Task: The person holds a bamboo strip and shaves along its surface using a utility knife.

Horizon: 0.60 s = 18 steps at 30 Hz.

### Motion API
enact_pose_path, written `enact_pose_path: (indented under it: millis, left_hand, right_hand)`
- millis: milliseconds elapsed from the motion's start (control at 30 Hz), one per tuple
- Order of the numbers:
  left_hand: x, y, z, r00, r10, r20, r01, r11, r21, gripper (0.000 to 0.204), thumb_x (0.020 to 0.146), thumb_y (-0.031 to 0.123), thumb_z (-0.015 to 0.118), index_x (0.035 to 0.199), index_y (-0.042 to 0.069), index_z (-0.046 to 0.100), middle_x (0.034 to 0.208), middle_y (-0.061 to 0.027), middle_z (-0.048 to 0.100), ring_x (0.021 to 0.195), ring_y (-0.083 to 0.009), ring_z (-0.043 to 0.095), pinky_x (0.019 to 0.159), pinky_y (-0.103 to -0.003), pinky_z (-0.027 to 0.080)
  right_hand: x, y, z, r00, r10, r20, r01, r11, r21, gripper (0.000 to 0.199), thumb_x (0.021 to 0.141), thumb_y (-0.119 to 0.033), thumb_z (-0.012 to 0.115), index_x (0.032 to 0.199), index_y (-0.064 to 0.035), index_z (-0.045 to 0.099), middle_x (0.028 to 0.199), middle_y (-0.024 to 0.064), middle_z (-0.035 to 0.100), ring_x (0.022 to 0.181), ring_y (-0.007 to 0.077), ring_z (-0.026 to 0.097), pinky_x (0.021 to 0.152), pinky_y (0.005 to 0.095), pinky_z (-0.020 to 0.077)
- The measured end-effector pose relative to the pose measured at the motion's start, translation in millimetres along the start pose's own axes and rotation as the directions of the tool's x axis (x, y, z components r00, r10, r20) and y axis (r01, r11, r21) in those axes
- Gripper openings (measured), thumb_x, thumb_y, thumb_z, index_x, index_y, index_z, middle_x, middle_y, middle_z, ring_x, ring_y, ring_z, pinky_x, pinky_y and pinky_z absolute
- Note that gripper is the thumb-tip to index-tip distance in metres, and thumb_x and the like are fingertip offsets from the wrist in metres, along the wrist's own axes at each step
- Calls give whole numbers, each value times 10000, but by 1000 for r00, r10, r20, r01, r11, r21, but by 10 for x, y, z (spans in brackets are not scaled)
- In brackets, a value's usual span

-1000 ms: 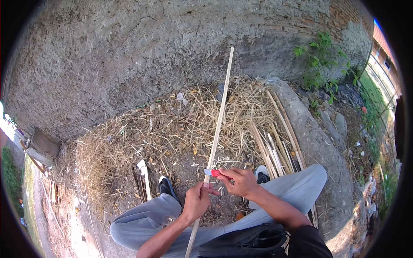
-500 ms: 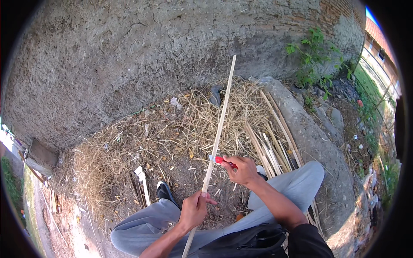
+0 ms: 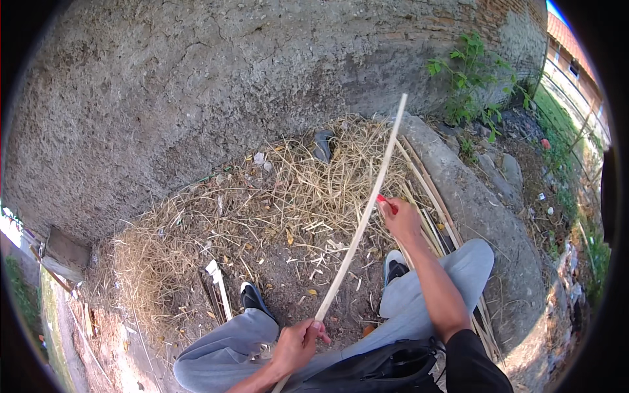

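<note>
Pale strip (image 3: 359, 236) slants up and rightward over straw (image 3: 341, 178). Blade of red cutter (image 3: 382, 198) could, we judge, skid or bite too deep if strip flexes or our cutting angle steepens. Strip looks long, narrow, slightly bowed, perhaps from lens; far end blurred. Our left hand (image 3: 298, 345) closed round lower part; right hand (image 3: 402, 221) grips cutter at strip, blade hidden. Rough grey wall (image 3: 196, 98) beyond.
</note>
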<state>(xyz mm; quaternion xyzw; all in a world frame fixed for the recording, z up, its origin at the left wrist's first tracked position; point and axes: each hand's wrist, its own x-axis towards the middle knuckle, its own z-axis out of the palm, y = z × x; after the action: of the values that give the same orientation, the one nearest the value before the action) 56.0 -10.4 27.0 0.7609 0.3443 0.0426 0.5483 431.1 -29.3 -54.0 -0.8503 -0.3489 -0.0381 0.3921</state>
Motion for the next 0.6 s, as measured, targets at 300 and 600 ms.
enact_pose_path:
  millis: [300, 600]
  left_hand:
    - [237, -130, -376, 991, -106, -86, 77, 955, -286, 308, 1108, 193, 409, 997, -34, 585, 869, -167, 744, 430, -56, 448, 412, -234, 377]
    - [296, -314, -268, 991, -133, -33, 116, 941, -318, 277, 1087, 199, 453, 1018, -10, 622, 878, -98, 763, 496, -51, 514, 478, -235, 442]
  right_hand:
    - [-161, 87, -178, 987, 135, -91, -92, 921, 377, 262, 968, -236, 691, 1058, 8, 728, 730, 143, 702, 601, 206, 646, 570, 343, 475]
    - [-635, -685, -89, 910, -415, 0, 396, 869, 296, 302, 922, -197, 745, 1185, -50, 722, 859, 116, 702, 652, 270, 676, 594, 363, 536]
